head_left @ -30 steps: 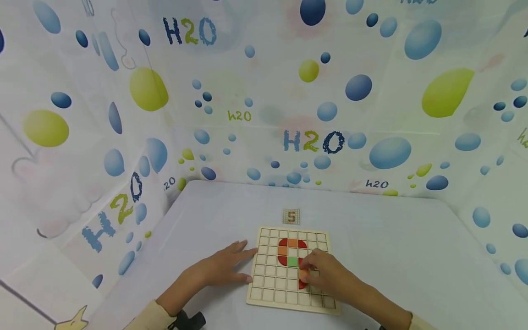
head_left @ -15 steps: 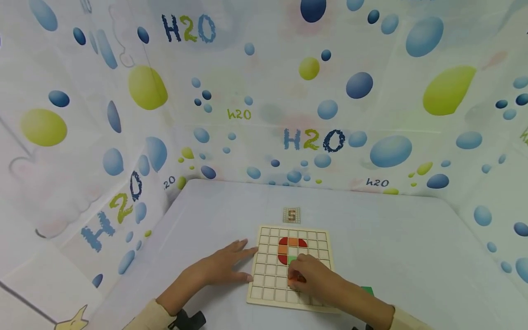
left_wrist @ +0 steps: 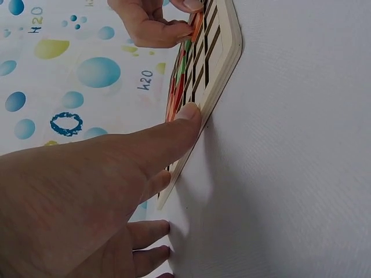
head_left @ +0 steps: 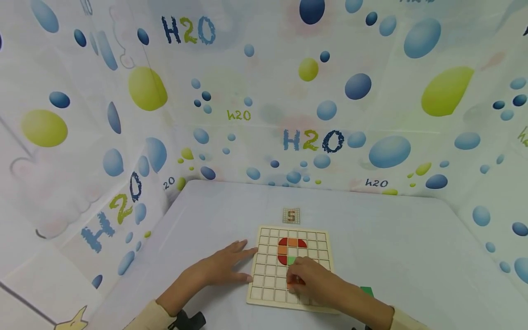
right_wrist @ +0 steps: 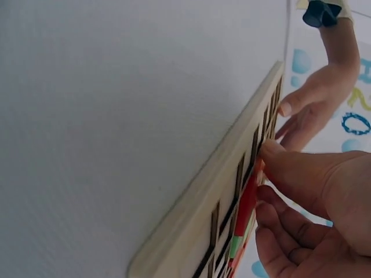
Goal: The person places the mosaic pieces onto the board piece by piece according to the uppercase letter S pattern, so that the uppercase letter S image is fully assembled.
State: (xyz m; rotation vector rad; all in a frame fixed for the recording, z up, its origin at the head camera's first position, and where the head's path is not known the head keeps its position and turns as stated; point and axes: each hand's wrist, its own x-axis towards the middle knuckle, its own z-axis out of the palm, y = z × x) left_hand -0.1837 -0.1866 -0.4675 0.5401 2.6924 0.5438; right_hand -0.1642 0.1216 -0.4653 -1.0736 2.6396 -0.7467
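A pale wooden grid board (head_left: 264, 270) lies on the table, with red, orange and green tiles set in its squares. My left hand (head_left: 220, 266) rests by the board's left side, fingers spread, its thumb (left_wrist: 188, 113) touching the rim in the left wrist view. Over the lower middle squares, my right hand (head_left: 313, 277) pinches an orange tile (right_wrist: 261, 168) between thumb and fingers, low against the grid. Just beyond its fingers sits a green tile (head_left: 291, 260). Red corner tiles (head_left: 283, 259) curve around above. The right hand hides the squares beneath it.
A small pattern card (head_left: 291, 216) showing an S-like shape lies behind the board. Beside the right forearm a green piece (head_left: 366, 291) is partly visible. A white, bubble-printed sheet (head_left: 264, 91) stands behind and beside the table.
My right hand has moved slightly left and down across the board, from one column to its neighbour. The green piece beside the right forearm has come into view. My left hand stays put.
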